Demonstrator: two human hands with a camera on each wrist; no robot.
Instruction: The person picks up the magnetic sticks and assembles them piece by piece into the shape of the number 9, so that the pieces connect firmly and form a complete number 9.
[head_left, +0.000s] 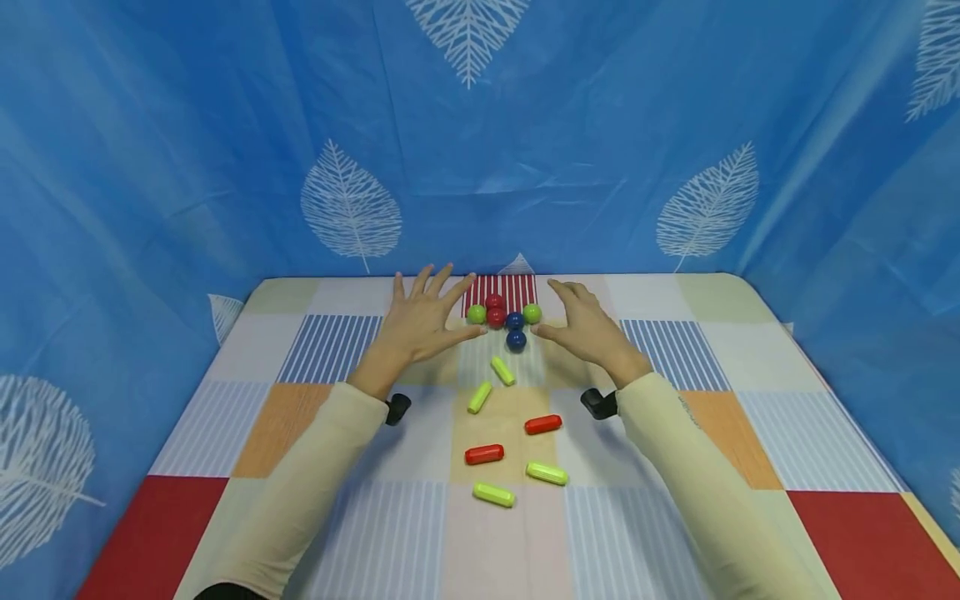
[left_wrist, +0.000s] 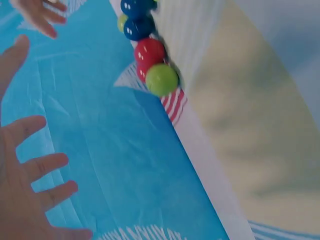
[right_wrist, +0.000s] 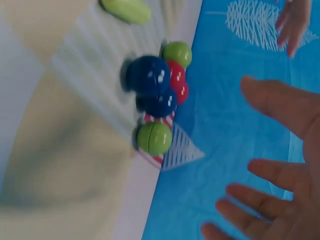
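Note:
My left hand point(head_left: 422, 323) hovers over the far part of the table with its fingers spread, holding nothing. Opposite it, my right hand point(head_left: 588, 329) is also spread and empty. Between them sits a cluster of small shiny balls: two red balls point(head_left: 495, 317), two dark blue balls point(head_left: 515, 341), a green ball point(head_left: 476, 314) at the left and another green ball point(head_left: 532, 313) at the right. Both hands stay apart from the balls in the wrist views, where the blue ball point(right_wrist: 148, 76) and the green ball point(left_wrist: 162, 80) show up close.
Nearer me lie several yellow-green sticks point(head_left: 493, 494) and two red sticks point(head_left: 484, 454), scattered along the middle. A patchwork cloth point(head_left: 390, 542) covers the table. Blue curtain point(head_left: 480, 183) with white leaves hangs behind the far edge and along both sides.

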